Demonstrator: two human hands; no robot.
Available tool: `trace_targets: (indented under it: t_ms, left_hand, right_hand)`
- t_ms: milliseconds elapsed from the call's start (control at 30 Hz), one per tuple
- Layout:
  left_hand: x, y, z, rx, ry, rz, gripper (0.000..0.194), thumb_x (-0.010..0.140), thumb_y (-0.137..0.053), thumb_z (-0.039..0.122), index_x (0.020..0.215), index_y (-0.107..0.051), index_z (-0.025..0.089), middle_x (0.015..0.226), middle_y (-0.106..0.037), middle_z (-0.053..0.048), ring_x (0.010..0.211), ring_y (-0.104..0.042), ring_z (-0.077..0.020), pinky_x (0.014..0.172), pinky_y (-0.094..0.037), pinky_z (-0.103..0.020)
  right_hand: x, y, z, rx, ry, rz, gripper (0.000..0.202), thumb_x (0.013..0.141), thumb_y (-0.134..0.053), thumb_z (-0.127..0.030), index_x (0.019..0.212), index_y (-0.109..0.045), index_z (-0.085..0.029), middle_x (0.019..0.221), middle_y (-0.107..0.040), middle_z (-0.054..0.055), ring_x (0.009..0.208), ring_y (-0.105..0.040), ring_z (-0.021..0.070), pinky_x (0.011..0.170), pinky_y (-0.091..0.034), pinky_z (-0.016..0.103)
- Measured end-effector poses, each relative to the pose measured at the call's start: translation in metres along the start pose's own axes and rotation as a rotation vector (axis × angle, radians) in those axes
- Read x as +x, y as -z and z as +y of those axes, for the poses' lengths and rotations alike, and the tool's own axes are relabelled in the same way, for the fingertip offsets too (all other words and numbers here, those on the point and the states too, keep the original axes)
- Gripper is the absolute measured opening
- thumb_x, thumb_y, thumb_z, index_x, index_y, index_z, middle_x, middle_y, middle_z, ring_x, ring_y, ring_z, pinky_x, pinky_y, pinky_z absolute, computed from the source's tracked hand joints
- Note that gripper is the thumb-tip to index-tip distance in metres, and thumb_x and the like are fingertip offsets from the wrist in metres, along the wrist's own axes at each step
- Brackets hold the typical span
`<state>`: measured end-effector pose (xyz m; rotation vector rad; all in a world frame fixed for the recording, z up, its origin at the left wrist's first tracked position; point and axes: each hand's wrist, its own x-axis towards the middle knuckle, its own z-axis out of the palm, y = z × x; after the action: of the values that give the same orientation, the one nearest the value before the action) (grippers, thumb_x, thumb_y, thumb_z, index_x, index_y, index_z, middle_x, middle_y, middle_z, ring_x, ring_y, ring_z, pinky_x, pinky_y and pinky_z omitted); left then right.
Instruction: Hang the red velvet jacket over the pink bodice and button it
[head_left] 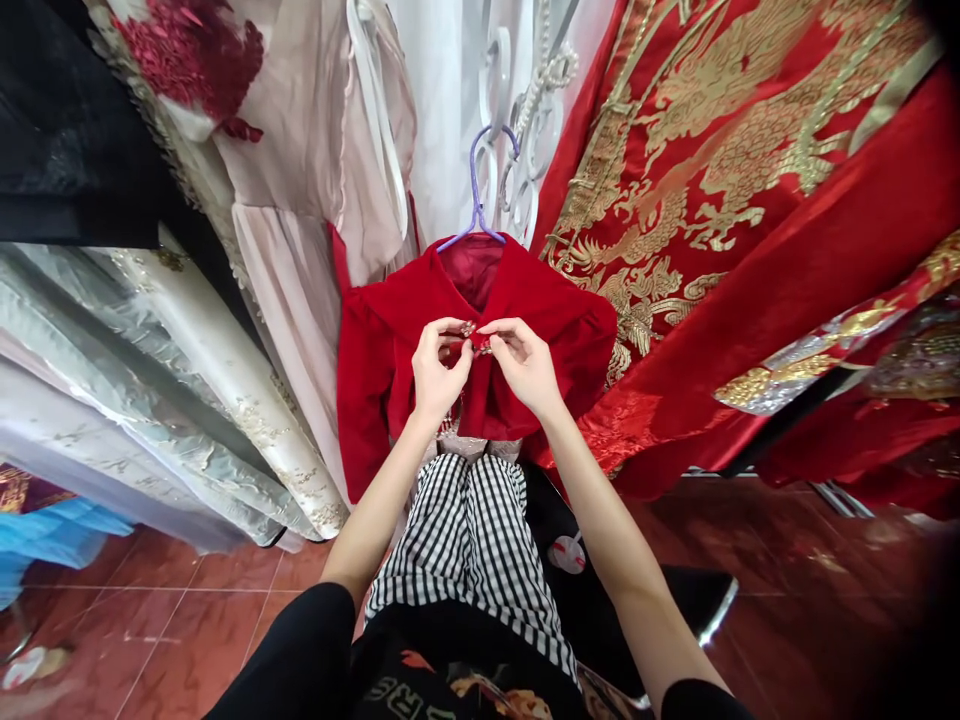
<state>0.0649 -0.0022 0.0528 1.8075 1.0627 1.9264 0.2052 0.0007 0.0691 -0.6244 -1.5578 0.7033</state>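
Observation:
A short red velvet jacket [367,350] with a wide collar hangs on a purple hanger [475,190], which is hooked on a white curled metal rack. At the front of the jacket, just below the neck opening, my left hand [441,368] pinches one edge near a small ornate clasp. My right hand [525,368] pinches the opposite edge close beside it, fingertips nearly meeting. Whether the clasp [480,342] is fastened is hidden by the fingers. Beaded trim shows under the jacket's hem, by the left wrist.
Pale gowns [289,230] hang on the left, red and gold embroidered garments [675,200] on the right. White scrollwork [496,80] stands behind the hanger. Black-and-white checked fabric [465,530] lies below the jacket, above the red tiled floor [217,610].

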Motion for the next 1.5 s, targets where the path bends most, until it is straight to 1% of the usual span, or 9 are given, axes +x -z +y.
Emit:
trace_targets:
  t_ms: [67, 133, 233, 400, 567, 900, 1033, 1267, 1500]
  left_hand:
    - [0.002, -0.002, -0.004, 0.013, -0.018, 0.002, 0.011, 0.086, -0.06, 0.016, 0.096, -0.06, 0.02, 0.099, -0.066, -0.004, 0.091, -0.068, -0.0132, 0.08, -0.057, -0.024]
    - [0.002, -0.001, -0.007, 0.023, -0.006, -0.011, 0.009, 0.086, -0.059, 0.016, 0.095, -0.061, 0.02, 0.098, -0.066, -0.004, 0.093, -0.068, -0.0138, 0.082, -0.057, -0.025]
    - [-0.003, 0.003, -0.008, 0.002, 0.077, -0.008, 0.01, 0.086, -0.06, 0.018, 0.097, -0.06, 0.02, 0.102, -0.068, -0.005, 0.094, -0.069, -0.0136, 0.083, -0.057, -0.026]
    - [-0.012, 0.007, -0.001, -0.128, 0.262, -0.011, 0.013, 0.084, -0.064, 0.018, 0.097, -0.06, 0.019, 0.102, -0.072, -0.007, 0.094, -0.07, -0.0142, 0.089, -0.057, -0.029]
    - [-0.006, 0.005, -0.001, -0.203, 0.33, -0.023, 0.016, 0.08, -0.067, 0.016, 0.096, -0.064, 0.017, 0.103, -0.075, -0.009, 0.097, -0.072, -0.0166, 0.094, -0.056, -0.032]
    - [0.003, 0.004, -0.008, -0.408, 0.465, -0.08, 0.024, 0.073, -0.073, 0.018, 0.096, -0.069, 0.015, 0.104, -0.076, -0.009, 0.1, -0.072, -0.0195, 0.1, -0.055, -0.037]
    - [0.005, 0.003, -0.012, -0.428, 0.512, -0.089, 0.026, 0.071, -0.074, 0.02, 0.096, -0.069, 0.015, 0.105, -0.076, -0.01, 0.103, -0.072, -0.0209, 0.098, -0.056, -0.037]
    - [0.012, 0.004, -0.015, -0.372, 0.464, -0.166, 0.017, 0.073, -0.072, 0.021, 0.089, -0.07, 0.015, 0.097, -0.077, -0.008, 0.096, -0.072, -0.0193, 0.093, -0.057, -0.035]
    - [0.02, 0.013, -0.009, -0.205, 0.277, -0.26, 0.017, 0.079, -0.071, 0.031, 0.086, -0.068, 0.016, 0.09, -0.076, -0.006, 0.08, -0.071, -0.0149, 0.077, -0.058, -0.028]
  right_hand:
    - [0.002, -0.003, 0.002, -0.002, -0.003, -0.007, 0.023, 0.092, -0.06, -0.045, 0.097, -0.064, -0.024, 0.1, -0.068, 0.004, 0.092, -0.067, 0.0164, 0.086, -0.056, 0.032]
    - [0.003, -0.003, 0.007, -0.024, -0.01, 0.016, 0.024, 0.092, -0.06, -0.046, 0.096, -0.065, -0.023, 0.1, -0.069, 0.004, 0.09, -0.067, 0.0162, 0.085, -0.056, 0.031]
    - [0.0, 0.0, 0.016, -0.043, -0.045, 0.05, 0.026, 0.091, -0.061, -0.048, 0.097, -0.065, -0.023, 0.102, -0.069, 0.005, 0.093, -0.068, 0.0166, 0.086, -0.057, 0.032]
    - [-0.005, 0.001, 0.019, -0.076, -0.083, -0.004, 0.031, 0.086, -0.068, -0.049, 0.105, -0.065, -0.024, 0.111, -0.067, 0.006, 0.102, -0.067, 0.018, 0.093, -0.057, 0.035]
    - [-0.004, -0.001, 0.017, -0.102, -0.046, -0.031, 0.03, 0.088, -0.065, -0.047, 0.108, -0.067, -0.025, 0.113, -0.068, 0.005, 0.107, -0.067, 0.0189, 0.098, -0.056, 0.036]
    - [-0.001, -0.01, 0.005, -0.26, 0.028, 0.13, 0.022, 0.09, -0.064, -0.039, 0.106, -0.071, -0.025, 0.107, -0.07, 0.005, 0.095, -0.067, 0.0185, 0.074, -0.06, 0.029]
    - [-0.001, -0.015, 0.003, -0.307, 0.031, 0.173, 0.023, 0.09, -0.063, -0.04, 0.105, -0.072, -0.025, 0.106, -0.07, 0.005, 0.093, -0.067, 0.0181, 0.07, -0.06, 0.028]
    - [-0.001, -0.011, 0.004, -0.306, 0.048, 0.148, 0.022, 0.089, -0.065, -0.039, 0.105, -0.072, -0.026, 0.105, -0.071, 0.005, 0.092, -0.068, 0.0179, 0.07, -0.061, 0.028]
    - [0.003, -0.008, 0.002, -0.328, 0.043, 0.135, 0.022, 0.088, -0.066, -0.039, 0.104, -0.074, -0.026, 0.103, -0.072, 0.004, 0.088, -0.069, 0.0176, 0.069, -0.062, 0.029]
